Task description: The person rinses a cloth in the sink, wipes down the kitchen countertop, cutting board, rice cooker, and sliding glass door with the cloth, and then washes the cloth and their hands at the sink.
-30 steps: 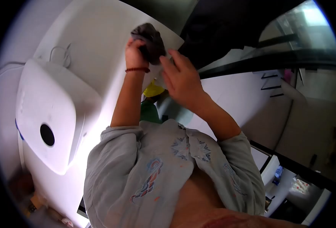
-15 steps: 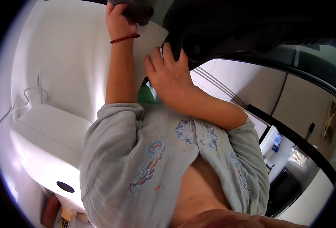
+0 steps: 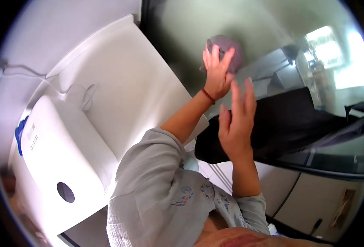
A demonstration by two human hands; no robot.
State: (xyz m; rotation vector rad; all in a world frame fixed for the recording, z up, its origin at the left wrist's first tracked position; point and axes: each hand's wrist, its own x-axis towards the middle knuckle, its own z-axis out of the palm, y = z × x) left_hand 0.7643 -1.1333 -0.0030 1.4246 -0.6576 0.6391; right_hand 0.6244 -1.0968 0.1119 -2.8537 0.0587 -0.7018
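Note:
My left hand [image 3: 218, 72], with a red bead bracelet at the wrist, presses a purplish-grey cloth [image 3: 234, 50] against the greenish glass surface [image 3: 256, 18]. Its fingers lie over the cloth. Lower and to the right, my right hand [image 3: 237, 127] is raised with its fingers apart and nothing in them. Behind and beside it a black cloth item [image 3: 281, 119] lies across the glass.
A white counter [image 3: 120, 70] lies left of the glass. On it are a white appliance [image 3: 66, 152] with a dark oval spot and a pale cable [image 3: 64, 91]. Bright reflections show at the upper right. Cabinet fronts [image 3: 314, 197] show at the lower right.
The view has turned. My left hand has moved from over the counter to the glass with the cloth. My right hand has come away from the black item's edge and is raised.

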